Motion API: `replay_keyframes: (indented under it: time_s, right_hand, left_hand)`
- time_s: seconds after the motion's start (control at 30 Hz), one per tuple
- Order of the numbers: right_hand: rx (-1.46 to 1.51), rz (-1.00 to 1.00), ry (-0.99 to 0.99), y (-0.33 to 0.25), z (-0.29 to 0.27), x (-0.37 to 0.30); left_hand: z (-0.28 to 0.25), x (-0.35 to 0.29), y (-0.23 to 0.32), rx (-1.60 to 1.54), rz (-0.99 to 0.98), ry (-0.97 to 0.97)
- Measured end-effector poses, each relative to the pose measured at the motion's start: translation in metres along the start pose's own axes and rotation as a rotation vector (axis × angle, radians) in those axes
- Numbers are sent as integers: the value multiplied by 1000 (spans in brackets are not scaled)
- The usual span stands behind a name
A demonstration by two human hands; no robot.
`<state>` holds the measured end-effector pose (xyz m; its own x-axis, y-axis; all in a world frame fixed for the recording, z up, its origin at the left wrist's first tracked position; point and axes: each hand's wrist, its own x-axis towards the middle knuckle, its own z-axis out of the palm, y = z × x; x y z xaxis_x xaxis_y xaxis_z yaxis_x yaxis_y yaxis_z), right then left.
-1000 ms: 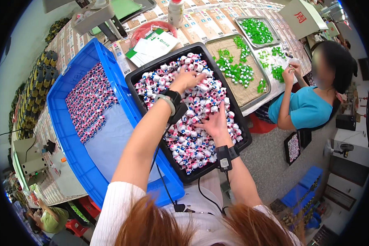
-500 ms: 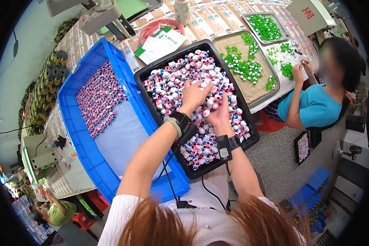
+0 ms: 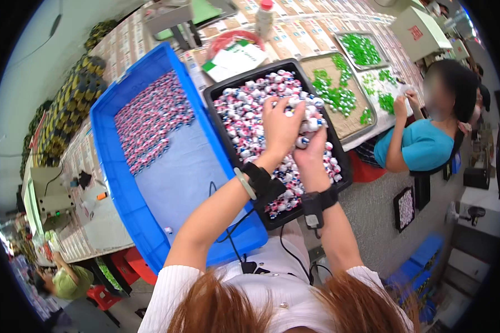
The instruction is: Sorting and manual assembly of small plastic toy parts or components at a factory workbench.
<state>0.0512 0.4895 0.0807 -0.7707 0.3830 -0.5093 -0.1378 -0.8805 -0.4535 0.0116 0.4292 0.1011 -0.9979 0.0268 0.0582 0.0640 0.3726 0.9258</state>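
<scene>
My left hand point(image 3: 282, 126) and my right hand point(image 3: 312, 155) close in from both sides on a bunch of small white, pink and blue figurines point(image 3: 310, 115), cupped between them. The hands are over the black tray point(image 3: 345, 176), which is heaped with loose figurines of the same kind point(image 3: 236, 114). My left fingers curl over the top of the bunch, while the right palm supports it from the near right. To the left, a blue plastic crate point(image 3: 129, 202) holds similar figurines point(image 3: 153, 119) laid in close rows at its far end. One lone white piece point(image 3: 168, 230) lies near its front.
Beyond the black tray are a metal tray point(image 3: 353, 136) with green pieces and a smaller one point(image 3: 363, 50). A person in a blue top point(image 3: 428, 145) works at the right. Papers point(image 3: 236, 60), a red basin point(image 3: 244, 36) and a bottle point(image 3: 265, 22) stand behind. Cables hang from my wrists.
Both hands have risen slightly and shifted right, gathering figurines into a bunch between them. The whole view has turned a little, so the crate and tray appear further right.
</scene>
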Motion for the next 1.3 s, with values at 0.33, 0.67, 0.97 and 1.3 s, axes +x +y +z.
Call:
replay_keyframes:
  time_s: [0.33, 0.67, 0.97, 1.3]
  right_hand:
    - [-137, 192, -266, 79, 86, -118]
    - [-281, 565, 80, 243, 1, -90]
    - [-329, 547, 186, 271, -28, -44]
    - [-655, 568, 89, 212, 12, -59]
  left_hand:
    - [-159, -41, 10, -124, -23, 311]
    - [-203, -77, -183, 54, -571, 353]
    - [-187, -47, -209, 301, -687, 3]
    - [-209, -25, -215, 203, -655, -276]
